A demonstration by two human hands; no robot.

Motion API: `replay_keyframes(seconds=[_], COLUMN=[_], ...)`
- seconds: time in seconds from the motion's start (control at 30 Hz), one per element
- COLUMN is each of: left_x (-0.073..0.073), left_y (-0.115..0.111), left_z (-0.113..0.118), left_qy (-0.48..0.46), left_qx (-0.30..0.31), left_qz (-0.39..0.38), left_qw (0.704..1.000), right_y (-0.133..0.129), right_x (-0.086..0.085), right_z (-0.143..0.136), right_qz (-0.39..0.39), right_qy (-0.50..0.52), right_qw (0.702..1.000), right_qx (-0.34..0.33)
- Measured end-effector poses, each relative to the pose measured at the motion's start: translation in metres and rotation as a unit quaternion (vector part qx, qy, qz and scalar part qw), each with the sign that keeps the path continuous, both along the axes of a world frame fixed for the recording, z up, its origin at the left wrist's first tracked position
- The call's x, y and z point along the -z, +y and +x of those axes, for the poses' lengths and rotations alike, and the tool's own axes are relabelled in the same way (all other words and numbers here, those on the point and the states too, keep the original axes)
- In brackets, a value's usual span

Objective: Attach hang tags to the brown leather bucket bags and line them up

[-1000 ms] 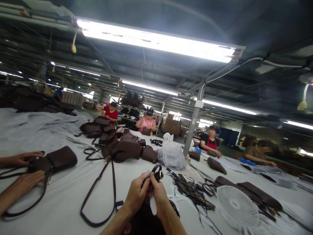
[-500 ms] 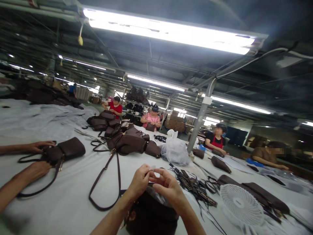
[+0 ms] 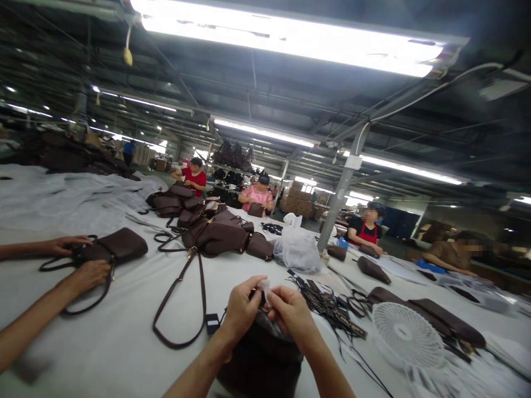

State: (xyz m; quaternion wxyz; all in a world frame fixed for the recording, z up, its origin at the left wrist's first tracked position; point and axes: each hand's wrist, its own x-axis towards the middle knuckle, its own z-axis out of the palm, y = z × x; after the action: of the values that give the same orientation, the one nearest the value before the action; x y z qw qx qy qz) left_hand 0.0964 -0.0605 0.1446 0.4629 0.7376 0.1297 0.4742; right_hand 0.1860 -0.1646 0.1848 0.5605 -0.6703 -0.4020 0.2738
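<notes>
A dark brown bag (image 3: 259,359) stands in front of me at the near edge of the grey-covered table (image 3: 120,342). Above its open top, my left hand (image 3: 243,309) and my right hand (image 3: 292,312) meet and pinch a small piece of clear film (image 3: 264,286) between the fingertips. Crumpled clear wrap shows at the bag's mouth under my right hand. A long brown strap (image 3: 182,301) loops on the cloth to the left of the bag, with a small black tag (image 3: 212,323) by it.
A co-worker's two hands (image 3: 81,260) at the left hold a brown bag (image 3: 118,246). A pile of brown bags (image 3: 215,235), a white plastic bag (image 3: 296,249), black straps (image 3: 327,309) and a white fan (image 3: 406,334) lie beyond. Several people sit along the far side.
A second ago my hands held a dark strap loop with a buckle; now they pinch clear film over the bag. The view has tilted down, showing more of the bag. The co-worker's bag shifted right.
</notes>
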Motion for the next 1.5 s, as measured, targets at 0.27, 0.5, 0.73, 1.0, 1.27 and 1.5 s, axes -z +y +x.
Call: replay_keyframes(seconds=[0.27, 0.5, 0.73, 1.0, 1.27, 1.5], left_x=[0.005, 0.010, 0.011, 0.007, -0.007, -0.008], left_y=[-0.006, -0.007, -0.004, 0.006, 0.013, 0.014], left_z=[-0.002, -0.006, -0.005, -0.002, -0.006, -0.004], left_qy=[0.022, 0.035, 0.054, 0.038, 0.019, 0.017], left_qx=[-0.012, -0.010, -0.019, 0.001, 0.042, 0.052], left_qz=[0.062, 0.141, 0.163, 0.121, 0.069, 0.073], left_qw=[0.998, 0.989, 0.985, 0.992, 0.997, 0.996], right_y=[0.006, 0.004, 0.006, 0.011, 0.017, 0.019], right_x=[0.002, 0.004, -0.003, -0.032, -0.064, -0.071], right_z=[-0.002, 0.001, 0.007, 0.014, 0.016, 0.011], right_qz=[0.010, 0.048, 0.023, -0.068, -0.146, -0.155], right_qy=[0.053, 0.116, -0.001, -0.037, -0.299, -0.522], right_qw=[0.999, 0.992, 1.000, 0.993, 0.937, 0.835], right_qx=[0.009, -0.017, -0.014, -0.088, -0.107, -0.076])
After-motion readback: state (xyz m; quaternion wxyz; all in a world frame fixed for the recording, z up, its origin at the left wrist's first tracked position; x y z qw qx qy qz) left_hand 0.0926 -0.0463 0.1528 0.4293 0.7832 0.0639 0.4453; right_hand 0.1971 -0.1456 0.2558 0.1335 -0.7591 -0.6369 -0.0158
